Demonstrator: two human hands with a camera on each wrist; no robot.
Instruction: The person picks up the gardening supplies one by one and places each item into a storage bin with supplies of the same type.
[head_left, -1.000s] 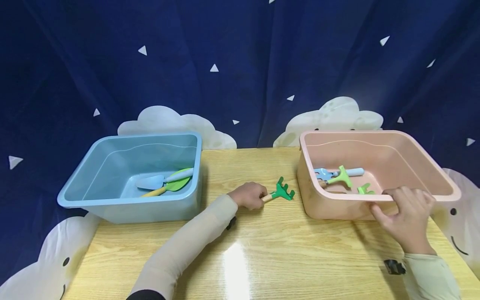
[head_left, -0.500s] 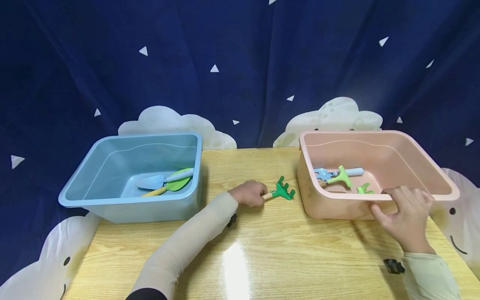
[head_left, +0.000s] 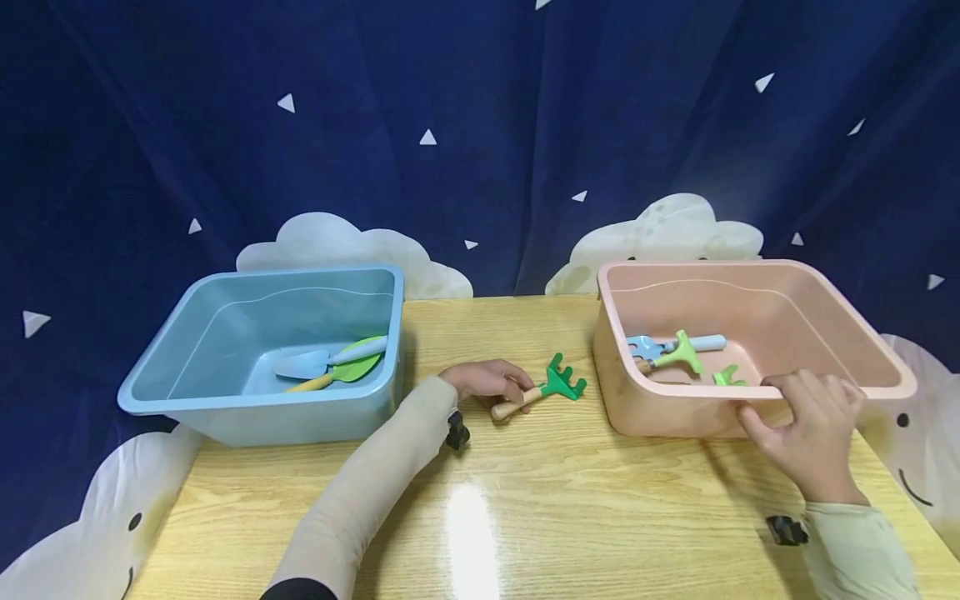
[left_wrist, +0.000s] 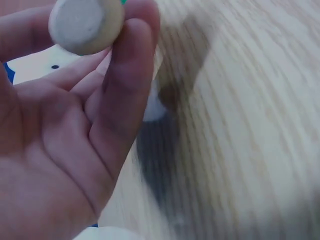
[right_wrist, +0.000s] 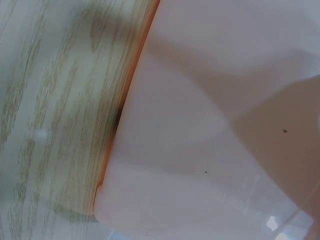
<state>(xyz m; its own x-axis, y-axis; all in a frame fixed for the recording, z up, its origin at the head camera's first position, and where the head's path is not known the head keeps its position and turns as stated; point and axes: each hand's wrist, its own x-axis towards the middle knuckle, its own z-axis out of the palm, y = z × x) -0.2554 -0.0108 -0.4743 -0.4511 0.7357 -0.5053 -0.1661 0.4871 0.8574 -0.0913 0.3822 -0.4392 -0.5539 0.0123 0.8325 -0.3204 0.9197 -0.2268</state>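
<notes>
A small green hand rake with a pale wooden handle lies between the two bins, low over the table. My left hand pinches its handle between thumb and fingers. The round butt of the handle faces the camera in the left wrist view, held at the fingertips. My right hand grips the front rim of the pink bin, thumb outside and fingers over the edge. In the right wrist view only the pink bin wall and the table show; the hand itself is out of sight.
Inside the pink bin are a blue fork, a light green rake and another green tool. A blue bin on the left holds a light blue trowel and a green leaf-shaped shovel. A dark blue curtain hangs behind the wooden table.
My left hand has shifted slightly left and turned, and its fingers have loosened from a fist, so the rake's handle end now shows. The right hand stays on the rim.
</notes>
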